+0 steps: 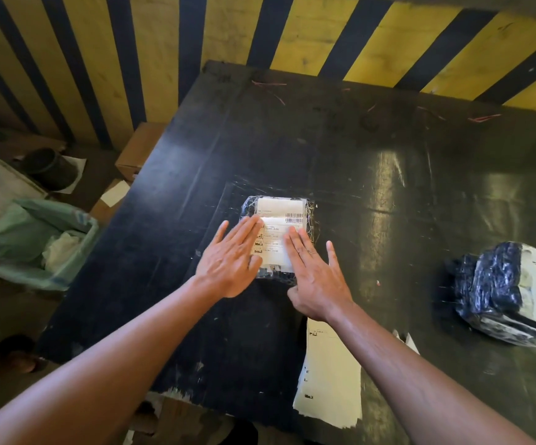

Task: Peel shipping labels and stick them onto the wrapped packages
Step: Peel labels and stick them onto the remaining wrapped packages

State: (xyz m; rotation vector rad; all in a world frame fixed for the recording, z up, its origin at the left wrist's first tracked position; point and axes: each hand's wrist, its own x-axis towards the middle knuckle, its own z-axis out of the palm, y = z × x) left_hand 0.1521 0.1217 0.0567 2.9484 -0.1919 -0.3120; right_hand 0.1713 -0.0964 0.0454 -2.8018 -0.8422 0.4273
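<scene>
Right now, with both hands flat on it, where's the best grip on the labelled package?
Probably the package's two short side edges, one from the left, one from the right. It lies flat on the table, and the label covers its top under the left hand and right hand, so a side grip spares the label.

The bench (292,139) lies open beyond the labelled package (279,207) as far as the striped wall (292,30), with only thin red scraps (485,117) near the far edge. Between this package and the second wrapped package (497,290) on the right, the top is bare. A stack of label sheets (327,374) covers the near edge. Left of the bench, a lined bin (35,242) and cardboard boxes (138,149) crowd the floor.
</scene>
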